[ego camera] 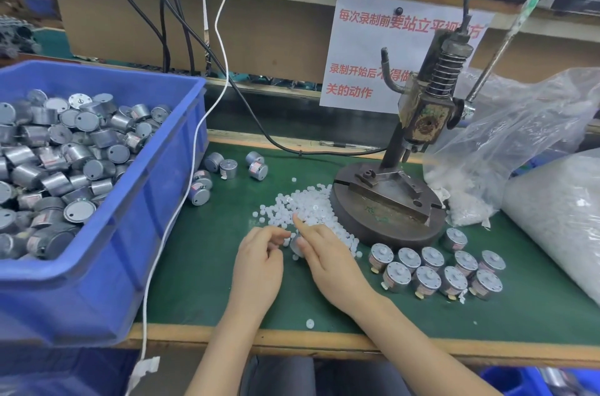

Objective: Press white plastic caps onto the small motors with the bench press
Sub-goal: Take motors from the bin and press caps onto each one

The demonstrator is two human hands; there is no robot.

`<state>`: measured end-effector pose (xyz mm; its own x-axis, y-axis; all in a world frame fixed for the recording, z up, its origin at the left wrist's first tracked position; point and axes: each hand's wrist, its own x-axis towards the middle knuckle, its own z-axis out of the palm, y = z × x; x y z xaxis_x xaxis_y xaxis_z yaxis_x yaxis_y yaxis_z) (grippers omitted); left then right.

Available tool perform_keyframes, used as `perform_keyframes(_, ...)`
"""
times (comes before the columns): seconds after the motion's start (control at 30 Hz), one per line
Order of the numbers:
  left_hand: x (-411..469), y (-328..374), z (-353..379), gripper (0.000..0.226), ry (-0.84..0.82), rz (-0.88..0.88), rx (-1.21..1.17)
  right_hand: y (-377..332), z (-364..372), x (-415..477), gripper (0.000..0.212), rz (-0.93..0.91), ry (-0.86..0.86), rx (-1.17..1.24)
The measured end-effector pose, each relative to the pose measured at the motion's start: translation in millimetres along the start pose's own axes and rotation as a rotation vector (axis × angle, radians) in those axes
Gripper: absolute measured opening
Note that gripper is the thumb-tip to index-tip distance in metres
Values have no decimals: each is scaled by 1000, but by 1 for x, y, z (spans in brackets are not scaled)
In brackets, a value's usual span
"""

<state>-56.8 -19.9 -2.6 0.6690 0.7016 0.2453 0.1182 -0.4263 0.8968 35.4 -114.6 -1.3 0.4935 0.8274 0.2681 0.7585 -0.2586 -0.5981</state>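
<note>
Metal-cased motor [296,244], small, rigid, likely smooth: at the near edge of the white caps [308,207], left of the bench press [422,110]. Right hand [328,259] pinches its round wall, forefinger straight. Left hand [259,262] is curled beside it; cannot tell if it holds a cap. Caps look light and skittish, so pinch by the rim.

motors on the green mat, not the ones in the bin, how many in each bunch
loose motors by the blue bin: 6
lined-up motors by the press: 10
held motor: 1
total: 17
</note>
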Motion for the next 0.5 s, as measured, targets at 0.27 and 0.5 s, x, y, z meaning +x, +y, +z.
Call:
perform_keyframes(0.27,1,1,1,40,19,-15,4,0,1,-1,46,1,-12,-18)
perform_keyframes(0.5,0,1,1,40,16,-19,15,-3,0,-2,47,-28,-38,-111)
